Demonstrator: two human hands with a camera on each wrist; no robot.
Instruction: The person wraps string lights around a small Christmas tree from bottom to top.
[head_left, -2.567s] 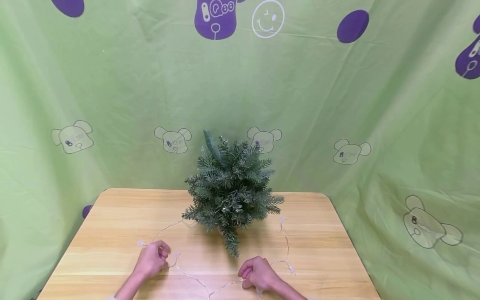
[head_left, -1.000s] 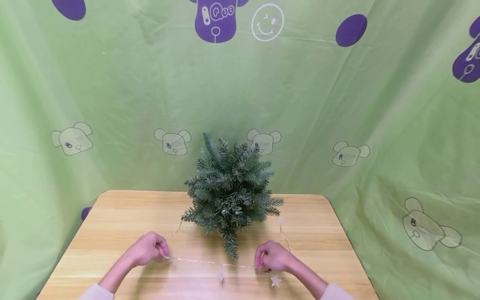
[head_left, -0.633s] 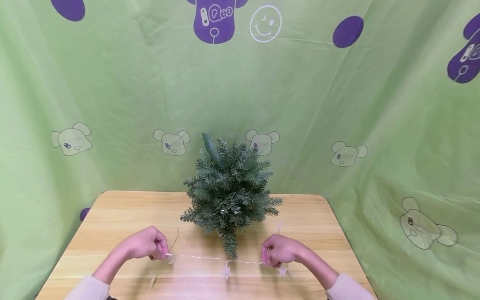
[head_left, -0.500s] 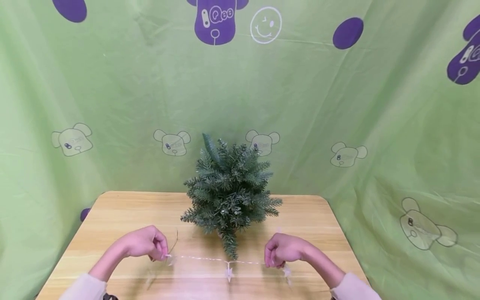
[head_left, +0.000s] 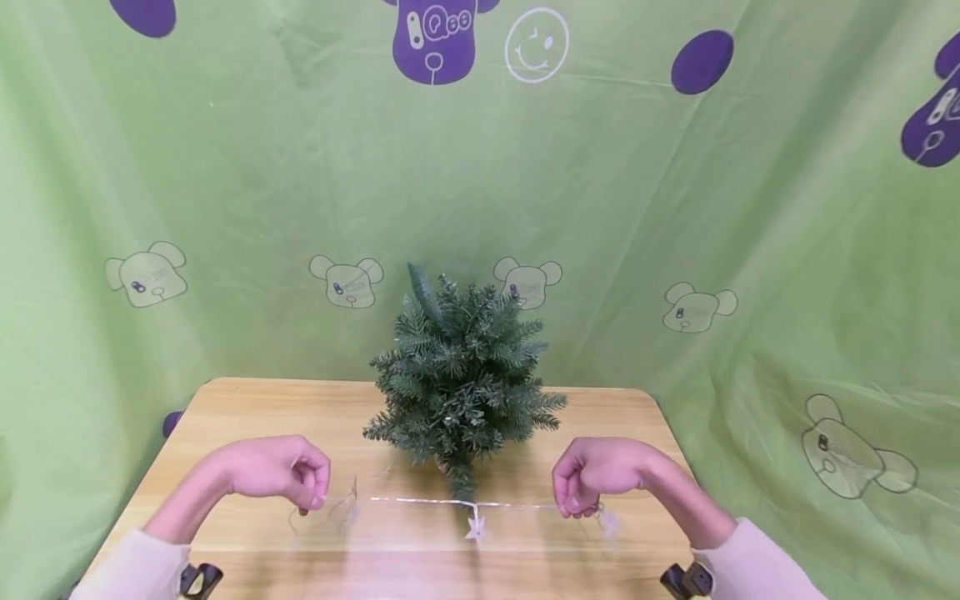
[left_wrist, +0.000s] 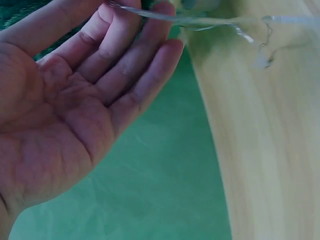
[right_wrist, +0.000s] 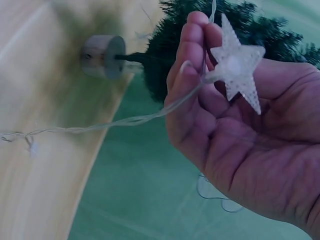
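A string of star-shaped fairy lights (head_left: 420, 500) stretches almost straight between my two hands, in front of a small artificial Christmas tree (head_left: 465, 375). My left hand (head_left: 281, 471) pinches the wire (left_wrist: 150, 14) at its fingertips, seen at the top of the left wrist view. On the other side, my right hand (head_left: 603, 471) pinches the string between thumb and fingers. One clear star (right_wrist: 237, 65) hangs against that palm in the right wrist view. Another star (head_left: 476, 527) dangles midway between the hands. Loose strands trail below both hands, blurred in the head view.
The tree has a round, pale base (right_wrist: 102, 56) on the wooden table (head_left: 255, 408). A green printed cloth (head_left: 600, 183) hangs behind and around the table. Dark devices, one a wrist camera (head_left: 201, 579), sit at both sleeves.
Both hands have risen from the tabletop and moved apart, drawing the slack string of lights taut. The middle star now hangs freely. The tree stays put.
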